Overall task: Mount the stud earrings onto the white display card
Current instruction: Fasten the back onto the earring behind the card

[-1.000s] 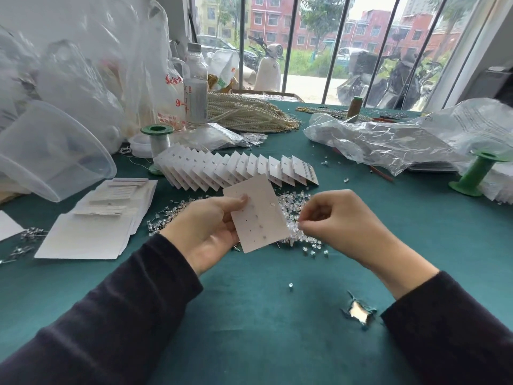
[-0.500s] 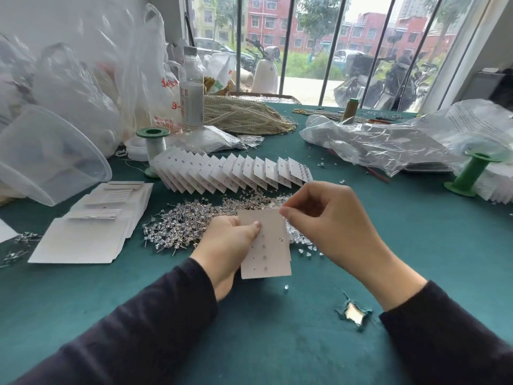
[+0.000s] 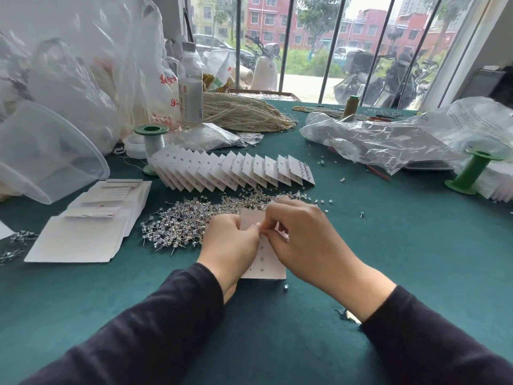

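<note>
Plastic carrier bag (image 3: 155, 87), rear left: red print. The numeral "9" followed by a dash can be read; the red characters above it and the lines below cannot. Clear bottle (image 3: 191, 87): label print faint, illegible. Crumpled clear bag (image 3: 472, 120), rear right: fine print, too small to read.

Card (image 3: 267, 258) in front of stud pile (image 3: 186, 221), card row (image 3: 231, 171) behind that.

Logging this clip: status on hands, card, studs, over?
Left hand grips card. Right hand pinches card's upper part; any stud there hidden. Stud pile behind, nothing blocking.
</note>
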